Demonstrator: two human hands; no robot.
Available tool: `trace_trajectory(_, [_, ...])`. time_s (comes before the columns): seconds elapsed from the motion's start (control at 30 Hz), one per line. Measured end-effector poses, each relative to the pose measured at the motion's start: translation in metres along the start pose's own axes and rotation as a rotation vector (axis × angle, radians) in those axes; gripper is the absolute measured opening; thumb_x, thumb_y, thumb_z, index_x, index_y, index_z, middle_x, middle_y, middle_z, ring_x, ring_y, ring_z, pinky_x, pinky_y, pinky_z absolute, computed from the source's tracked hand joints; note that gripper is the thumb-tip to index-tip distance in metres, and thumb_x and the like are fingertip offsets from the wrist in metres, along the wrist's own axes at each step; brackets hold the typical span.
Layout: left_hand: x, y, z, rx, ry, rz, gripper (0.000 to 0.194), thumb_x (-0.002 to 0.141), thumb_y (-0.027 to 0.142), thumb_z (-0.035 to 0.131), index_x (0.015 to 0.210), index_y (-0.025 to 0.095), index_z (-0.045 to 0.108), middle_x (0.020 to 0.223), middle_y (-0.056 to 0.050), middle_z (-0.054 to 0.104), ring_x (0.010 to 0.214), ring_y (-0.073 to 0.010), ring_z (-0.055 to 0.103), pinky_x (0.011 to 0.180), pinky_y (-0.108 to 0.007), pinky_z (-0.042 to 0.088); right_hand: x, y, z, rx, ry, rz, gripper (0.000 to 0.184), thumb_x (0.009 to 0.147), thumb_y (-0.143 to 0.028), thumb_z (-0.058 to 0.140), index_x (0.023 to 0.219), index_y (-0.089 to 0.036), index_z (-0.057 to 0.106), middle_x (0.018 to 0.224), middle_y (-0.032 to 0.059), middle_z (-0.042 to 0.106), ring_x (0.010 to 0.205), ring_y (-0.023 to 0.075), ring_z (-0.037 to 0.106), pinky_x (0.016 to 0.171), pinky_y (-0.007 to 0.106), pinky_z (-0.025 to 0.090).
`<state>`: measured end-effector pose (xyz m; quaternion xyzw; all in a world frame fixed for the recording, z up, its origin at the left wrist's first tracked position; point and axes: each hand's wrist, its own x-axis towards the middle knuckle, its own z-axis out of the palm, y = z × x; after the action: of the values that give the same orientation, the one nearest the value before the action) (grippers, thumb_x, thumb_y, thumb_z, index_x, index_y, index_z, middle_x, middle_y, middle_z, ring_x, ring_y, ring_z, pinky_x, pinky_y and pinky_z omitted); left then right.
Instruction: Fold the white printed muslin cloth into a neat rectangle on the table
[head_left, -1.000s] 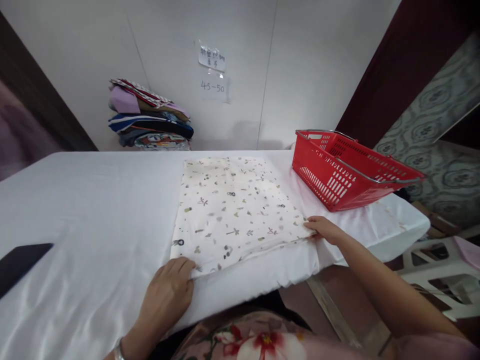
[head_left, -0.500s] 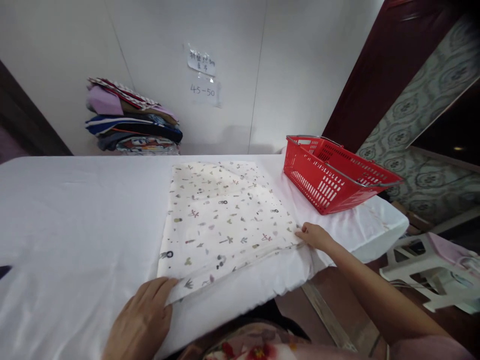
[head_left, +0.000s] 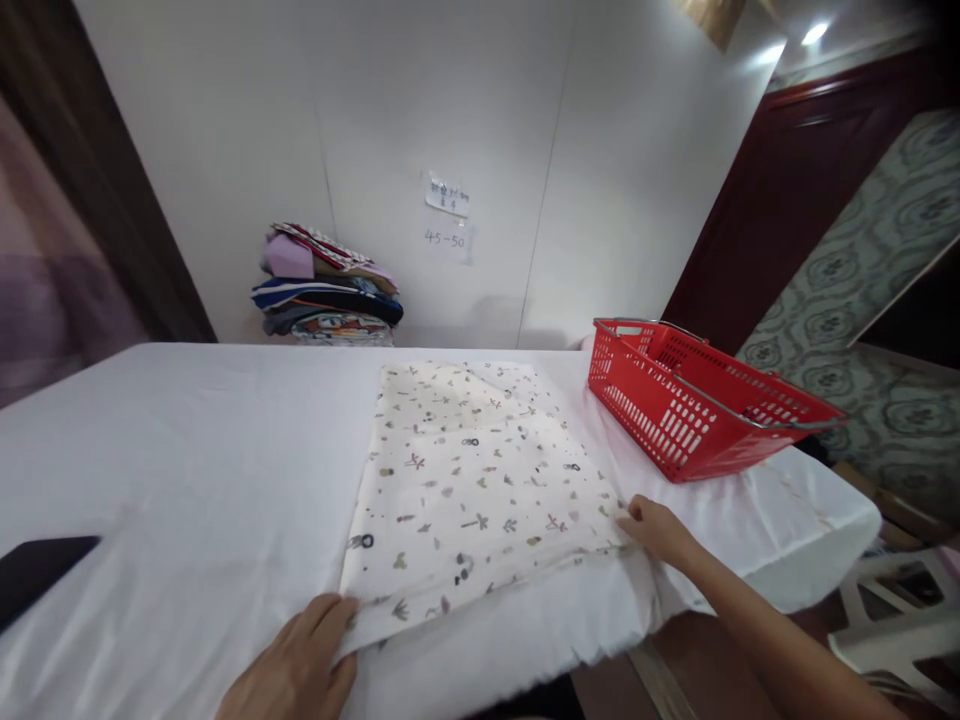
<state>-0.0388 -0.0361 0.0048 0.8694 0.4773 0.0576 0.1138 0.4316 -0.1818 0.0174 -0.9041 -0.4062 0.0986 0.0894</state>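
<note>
Pale wall panels (head_left: 637, 200) back a white-covered bench (head_left: 210, 470); take the printed cloth (head_left: 465, 500) as the clock's centre. Near nine o'clock, slightly low, a dark flat object (head_left: 41, 575) lies cut off by the view's border. Between seven and eight, the left hand (head_left: 289, 665) grips the cloth's near left corner between fingers and thumb. Folded fabrics (head_left: 330, 290) are stacked at eleven, by the wall. The printed cloth itself lies mid-bench, mostly flat, with a ripple across its far part. Between three and four, the right hand (head_left: 660, 535) pinches the near right corner, fingers narrow. At two sits a red basket (head_left: 645, 405), near the cloth but apart; toward four, low down, is a white stool (head_left: 900, 625), partly visible.

An uneven pull between the hands would likely skew the layers and deepen that ripple; a wide outward swing of the right hand could knock the basket. At six the bench's near edge runs close below the cloth, so loose fabric might slip over it. Open room is widest from nine to ten; toward two the basket limits it.
</note>
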Motion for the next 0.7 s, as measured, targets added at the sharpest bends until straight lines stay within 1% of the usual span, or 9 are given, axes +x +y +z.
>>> trace_trajectory(0.1, [0.002, 0.007, -0.006, 0.002, -0.045, -0.018, 0.042, 0.078, 0.025, 0.038, 0.115, 0.018, 0.056, 0.125, -0.009, 0.054, 0.11, -0.0231, 0.054, 0.093, -0.039, 0.043, 0.003, 0.004, 0.003, 0.051, -0.025, -0.018, 0.012, 0.074, -0.03, 0.054, 0.072, -0.018, 0.054, 0.07, 0.0019, 0.061, 0.067, 0.015, 0.053, 0.059, 0.023, 0.033])
trace_trajectory(0.2, [0.004, 0.013, -0.007, 0.022, -0.044, -0.023, 0.043, 0.078, 0.021, 0.037, 0.118, 0.017, 0.054, 0.126, -0.009, 0.052, 0.111, -0.0225, 0.052, 0.093, -0.038, 0.042, 0.008, 0.007, 0.003, 0.061, -0.089, -0.022, 0.016, 0.074, -0.031, 0.054, 0.068, -0.017, 0.055, 0.069, 0.0021, 0.062, 0.065, 0.0148, 0.054, 0.057, 0.023, 0.033])
trace_trajectory(0.27, [0.005, 0.014, -0.007, 0.022, -0.042, -0.01, 0.042, 0.078, 0.017, 0.036, 0.115, 0.018, 0.055, 0.125, -0.008, 0.052, 0.11, -0.0211, 0.053, 0.092, -0.036, 0.043, 0.012, 0.009, 0.003, 0.047, -0.105, -0.029, 0.016, 0.074, -0.03, 0.055, 0.065, -0.017, 0.056, 0.067, 0.0019, 0.062, 0.064, 0.0146, 0.053, 0.055, 0.023, 0.031])
trace_trajectory(0.4, [0.007, 0.013, -0.013, -0.012, -0.055, 0.0, 0.037, 0.078, 0.013, 0.032, 0.104, 0.021, 0.058, 0.113, -0.005, 0.056, 0.099, -0.0178, 0.057, 0.083, -0.031, 0.045, 0.016, 0.009, 0.002, 0.044, -0.117, -0.041, 0.016, 0.069, -0.03, 0.06, 0.063, -0.016, 0.057, 0.065, 0.0017, 0.061, 0.064, 0.0145, 0.052, 0.055, 0.024, 0.03])
trace_trajectory(0.5, [0.007, 0.01, -0.02, -0.027, -0.039, 0.002, 0.033, 0.079, 0.016, 0.032, 0.099, 0.022, 0.058, 0.107, -0.004, 0.057, 0.093, -0.0175, 0.059, 0.079, -0.03, 0.045, 0.015, 0.007, 0.001, 0.059, -0.153, -0.049, 0.017, 0.067, -0.03, 0.062, 0.061, -0.016, 0.058, 0.062, 0.0008, 0.059, 0.062, 0.014, 0.051, 0.054, 0.024, 0.029])
trace_trajectory(0.6, [0.005, 0.006, -0.022, -0.016, -0.034, 0.0, 0.032, 0.08, 0.018, 0.034, 0.102, 0.023, 0.057, 0.11, -0.003, 0.056, 0.096, -0.018, 0.058, 0.08, -0.03, 0.044, 0.011, 0.003, -0.001, 0.038, -0.181, -0.037, 0.019, 0.067, -0.031, 0.062, 0.057, -0.016, 0.056, 0.058, -0.0004, 0.055, 0.059, 0.0136, 0.049, 0.053, 0.024, 0.027])
trace_trajectory(0.7, [0.003, 0.006, -0.019, -0.014, -0.057, -0.006, 0.036, 0.079, 0.015, 0.034, 0.106, 0.023, 0.056, 0.114, -0.004, 0.055, 0.099, -0.0173, 0.057, 0.083, -0.029, 0.044, 0.008, 0.0, -0.003, 0.06, -0.187, -0.026, 0.02, 0.066, -0.03, 0.061, 0.054, -0.017, 0.052, 0.055, -0.0016, 0.052, 0.058, 0.0131, 0.047, 0.053, 0.024, 0.026])
